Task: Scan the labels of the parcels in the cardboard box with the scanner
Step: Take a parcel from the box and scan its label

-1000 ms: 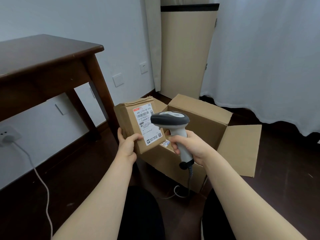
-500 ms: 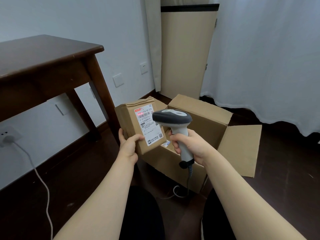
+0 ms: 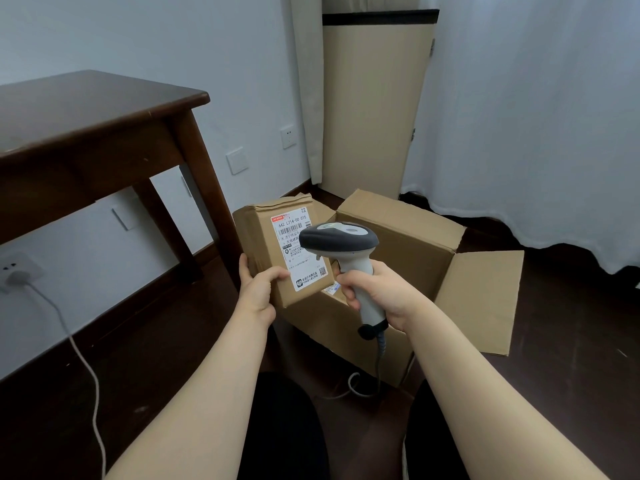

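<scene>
Now left hand [image 3: 258,291] grips parcel [image 3: 273,258] upright; right hand [image 3: 375,292] clasps scanner [image 3: 341,244], aimed at label [image 3: 298,247].

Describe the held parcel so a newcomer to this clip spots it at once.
Right of the dark wooden table, an open cardboard box sits on the floor. At its left edge the left hand holds a smaller brown parcel. It alone shows a whole white label, the grey-headed scanner before it.

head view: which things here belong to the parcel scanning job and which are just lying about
Job: grey-and-white handheld scanner in right hand; brown cardboard parcel with white label in left hand; large open brown cardboard box.
Lying about: dark wooden table; white plug and cable at wall socket; white curtain.
</scene>
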